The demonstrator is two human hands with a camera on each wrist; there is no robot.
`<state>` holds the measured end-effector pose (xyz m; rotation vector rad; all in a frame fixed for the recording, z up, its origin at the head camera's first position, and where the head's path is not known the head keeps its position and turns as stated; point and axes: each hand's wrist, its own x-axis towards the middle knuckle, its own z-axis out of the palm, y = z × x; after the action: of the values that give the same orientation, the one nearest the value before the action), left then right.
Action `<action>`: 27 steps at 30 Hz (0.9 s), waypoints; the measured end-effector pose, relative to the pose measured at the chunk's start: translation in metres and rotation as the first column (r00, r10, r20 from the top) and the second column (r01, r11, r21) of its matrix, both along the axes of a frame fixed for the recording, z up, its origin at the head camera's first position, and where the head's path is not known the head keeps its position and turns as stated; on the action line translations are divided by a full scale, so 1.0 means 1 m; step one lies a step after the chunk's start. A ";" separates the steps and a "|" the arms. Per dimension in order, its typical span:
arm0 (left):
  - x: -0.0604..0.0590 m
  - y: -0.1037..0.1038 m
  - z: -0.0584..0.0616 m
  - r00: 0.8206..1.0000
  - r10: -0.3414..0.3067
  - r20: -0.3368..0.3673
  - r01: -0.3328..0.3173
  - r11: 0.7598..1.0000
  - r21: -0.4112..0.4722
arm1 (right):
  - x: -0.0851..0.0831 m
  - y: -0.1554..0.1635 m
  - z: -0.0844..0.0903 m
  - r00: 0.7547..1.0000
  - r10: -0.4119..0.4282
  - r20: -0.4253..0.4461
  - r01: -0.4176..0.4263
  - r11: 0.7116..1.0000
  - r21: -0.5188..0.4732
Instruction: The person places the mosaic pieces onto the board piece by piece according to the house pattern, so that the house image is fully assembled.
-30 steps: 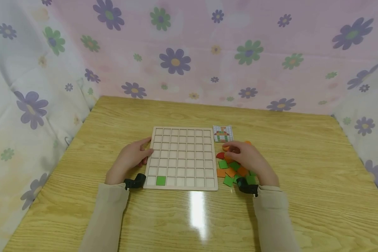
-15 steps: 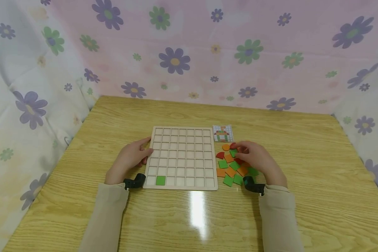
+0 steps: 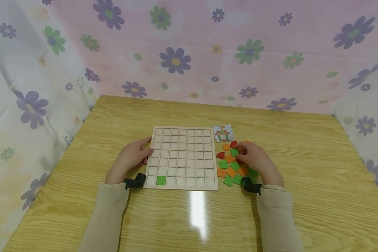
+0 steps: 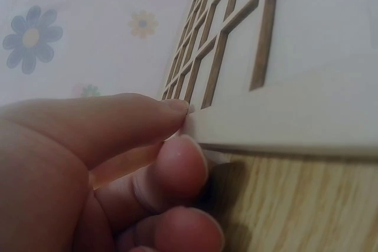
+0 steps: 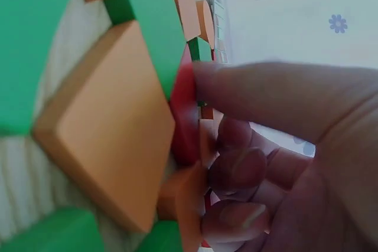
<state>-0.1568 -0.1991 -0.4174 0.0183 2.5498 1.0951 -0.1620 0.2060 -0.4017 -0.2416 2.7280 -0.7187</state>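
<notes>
My left hand (image 3: pixel 130 159) holds the left edge of a pale wooden grid board (image 3: pixel 182 188). In the left wrist view the thumb (image 4: pixel 168 110) lies at the board's rim, with the other fingers bent beside and below it. A green square tile (image 3: pixel 161 180) sits in the bottom row, second cell from the left. My right hand (image 3: pixel 255 159) is over the right side of a loose tile pile, thumb and forefinger apart. In the right wrist view its thumb tip touches a red piece (image 5: pixel 185 119), beside an orange square tile (image 5: pixel 112 128).
A small pattern card (image 3: pixel 223 133) lies at the board's upper right corner. Several green, orange and red tiles lie right of the board, among them a red quarter-circle (image 3: pixel 220 155) and an orange round piece (image 3: pixel 226 147). Flowered cloth (image 3: pixel 201 49) hangs behind the wooden table (image 3: pixel 163 220).
My right hand has moved right over the pile, then slightly back left, uncovering a green tile and red pieces. The left hand and the board stay in place.
</notes>
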 end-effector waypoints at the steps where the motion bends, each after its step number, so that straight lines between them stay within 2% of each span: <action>1: 0.000 0.000 0.000 1.000 0.001 0.000 -0.001 1.000 0.002 | 0.000 0.000 0.000 1.000 -0.004 0.002 0.004 1.000 0.000; 13: 0.001 0.001 0.000 1.000 -0.003 -0.018 0.002 1.000 -0.009 | 0.001 -0.001 0.000 0.999 -0.045 -0.013 0.044 0.997 -0.065; 21: 0.002 -0.001 -0.001 1.000 0.016 -0.001 -0.016 1.000 0.021 | 0.001 -0.003 0.002 0.998 -0.056 -0.019 0.054 0.996 -0.075; 27: 0.002 0.000 0.001 1.000 0.017 0.005 -0.018 0.999 0.037 | 0.001 -0.004 0.002 0.995 -0.099 -0.031 0.096 0.992 -0.084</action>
<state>-0.1546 -0.1989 -0.4168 0.0029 2.5296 1.1480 -0.1605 0.2024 -0.3999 -0.1410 2.7624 -0.8630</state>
